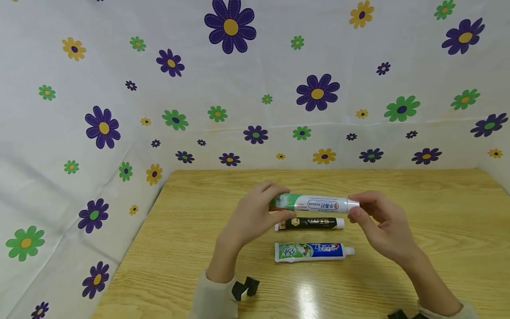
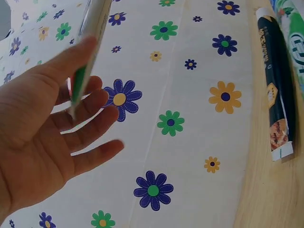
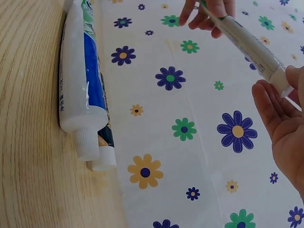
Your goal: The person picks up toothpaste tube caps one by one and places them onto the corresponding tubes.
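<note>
A green and white toothpaste tube (image 1: 320, 203) is held level above the table by both hands. My left hand (image 1: 255, 215) pinches its flat green end between thumb and fingers. At the other end, my right hand (image 1: 384, 223) grips the white cap (image 3: 280, 81) with thumb and fingertips. Below the raised tube, a black toothpaste tube (image 1: 318, 223) lies on the table, partly behind the left thumb in the head view. Nearer the front lies a blue and green toothpaste tube (image 1: 311, 251), its cap pointing right.
The wooden table (image 1: 191, 248) meets a white cloth (image 1: 267, 57) with printed flowers at the back and left. Black camera mounts (image 1: 245, 288) sit at the wrists. Light glares off the table near its front.
</note>
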`<action>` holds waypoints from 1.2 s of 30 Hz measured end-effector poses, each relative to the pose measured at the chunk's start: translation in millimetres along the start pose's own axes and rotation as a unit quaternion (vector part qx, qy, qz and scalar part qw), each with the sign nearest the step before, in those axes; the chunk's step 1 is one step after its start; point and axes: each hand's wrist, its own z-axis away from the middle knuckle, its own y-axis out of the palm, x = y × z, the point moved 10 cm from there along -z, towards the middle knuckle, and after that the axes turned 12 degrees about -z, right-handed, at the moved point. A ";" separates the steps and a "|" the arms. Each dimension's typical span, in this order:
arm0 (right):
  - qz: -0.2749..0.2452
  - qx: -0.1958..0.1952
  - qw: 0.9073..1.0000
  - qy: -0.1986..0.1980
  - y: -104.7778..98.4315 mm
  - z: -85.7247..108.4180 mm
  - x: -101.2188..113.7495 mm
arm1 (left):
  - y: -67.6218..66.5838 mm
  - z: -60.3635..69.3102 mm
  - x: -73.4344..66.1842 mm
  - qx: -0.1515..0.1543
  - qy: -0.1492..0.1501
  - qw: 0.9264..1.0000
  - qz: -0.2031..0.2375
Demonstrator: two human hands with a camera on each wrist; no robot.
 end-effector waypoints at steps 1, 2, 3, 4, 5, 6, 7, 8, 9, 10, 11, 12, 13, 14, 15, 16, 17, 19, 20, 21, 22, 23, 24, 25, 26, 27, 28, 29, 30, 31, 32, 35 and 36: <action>-0.012 -0.007 1.000 -0.010 -1.7 0.4 1.1 | -0.5 0.4 3.0 0.000 -0.010 1.000 0.025; -0.023 -0.014 0.999 -0.018 -3.2 0.7 1.9 | -1.0 0.6 4.8 0.000 -0.013 0.999 0.052; -0.031 -0.019 0.999 -0.020 -4.6 0.9 2.2 | -1.5 0.7 5.5 0.002 -0.010 0.997 0.075; -0.038 -0.023 0.999 -0.022 -6.0 1.1 2.4 | -1.9 0.8 5.5 0.007 -0.004 0.995 0.098; -0.042 -0.027 0.998 -0.023 -7.3 1.2 2.5 | -2.4 0.9 4.9 0.013 0.004 0.992 0.123; -0.037 -0.031 0.999 -0.024 -8.8 1.4 2.7 | -2.5 1.2 4.8 0.020 0.011 0.990 0.141; -0.029 -0.035 0.999 -0.024 -10.1 1.4 3.0 | -2.3 1.6 4.5 0.030 0.017 0.986 0.161; -0.022 -0.037 0.999 -0.024 -11.2 1.5 3.2 | -2.3 2.1 4.4 0.039 0.020 0.983 0.180; -0.015 -0.039 0.999 -0.023 -12.1 1.5 3.2 | -2.1 2.6 4.6 0.047 0.021 0.979 0.197; -0.008 -0.039 0.999 -0.022 -12.6 1.6 3.1 | -1.5 3.1 5.1 0.055 0.021 0.975 0.213; 0.001 -0.039 0.999 -0.021 -13.0 1.7 2.9 | -1.4 3.4 5.5 0.060 0.019 0.973 0.224; 0.009 -0.037 0.999 -0.019 -12.9 2.0 2.6 | -1.0 3.5 6.2 0.062 0.016 0.971 0.230; 0.014 -0.036 0.999 -0.016 -12.9 2.1 2.0 | -1.1 3.2 6.1 0.063 0.014 0.970 0.234; 0.017 -0.036 0.999 -0.013 -13.0 2.3 1.3 | -1.3 2.8 6.0 0.061 0.013 0.971 0.233; 0.017 -0.035 0.999 -0.009 -13.0 2.6 0.4 | -1.7 2.2 5.7 0.056 0.012 0.972 0.228; 0.017 -0.035 0.999 -0.001 -13.2 2.7 -0.9 | -2.3 1.5 5.2 0.050 0.012 0.974 0.220; 0.013 -0.037 0.999 0.004 -13.8 2.8 -1.9 | -3.1 0.8 4.4 0.043 0.012 0.976 0.211; 0.002 -0.042 0.999 0.014 -14.9 2.6 -3.8 | -4.7 -0.4 1.9 0.030 0.016 0.981 0.192; 0.000 -0.045 0.999 0.021 -15.5 2.5 -5.1 | -5.3 -0.9 0.6 0.024 0.018 0.983 0.183; 0.000 -0.052 0.998 0.026 -16.5 2.9 -7.2 | -5.7 -1.3 -0.4 0.019 0.020 0.984 0.174; 0.003 -0.060 0.998 0.035 -17.5 3.2 -9.3 | -6.2 -1.7 -1.7 0.012 0.024 0.986 0.162; 0.007 -0.067 0.997 0.041 -18.3 3.4 -11.2 | -6.6 -1.7 -2.8 0.006 0.027 0.989 0.148; 0.015 -0.073 0.996 0.051 -18.9 3.8 -13.6 | -7.5 -1.6 -4.5 -0.002 0.034 0.990 0.134; 0.024 -0.081 0.995 0.062 -19.8 4.4 -16.3 | -8.1 -1.5 -6.1 -0.011 0.040 0.992 0.120; 0.029 -0.090 0.993 0.071 -20.9 4.9 -18.7 | -8.8 -1.4 -8.2 -0.021 0.048 0.993 0.102; 0.031 -0.099 0.991 0.080 -22.4 5.3 -20.6 | -9.7 -1.2 -10.9 -0.033 0.058 0.995 0.079; 0.029 -0.106 0.990 0.091 -23.6 5.2 -22.0 | -10.8 -1.0 -14.1 -0.045 0.069 0.995 0.053; 0.024 -0.113 0.988 0.101 -24.9 5.4 -23.6 | -11.6 -0.8 -17.4 -0.056 0.078 0.995 0.033; 0.019 -0.121 0.986 0.111 -26.5 5.7 -25.2 | -12.6 -0.7 -21.2 -0.068 0.088 0.994 0.009; 0.015 -0.128 0.984 0.123 -27.8 6.0 -26.9 | -13.1 -0.7 -24.3 -0.078 0.096 0.992 -0.014; 0.014 -0.134 0.982 0.135 -28.7 6.1 -28.5 | -13.7 -0.7 -27.4 -0.087 0.102 0.990 -0.035; 0.017 -0.139 0.974 0.178 -28.6 7.2 -35.0 | -13.6 -1.2 -31.3 -0.104 0.104 0.986 -0.074; 0.018 -0.140 0.971 0.194 -27.7 7.8 -37.7 | -12.9 -1.7 -30.3 -0.105 0.098 0.987 -0.079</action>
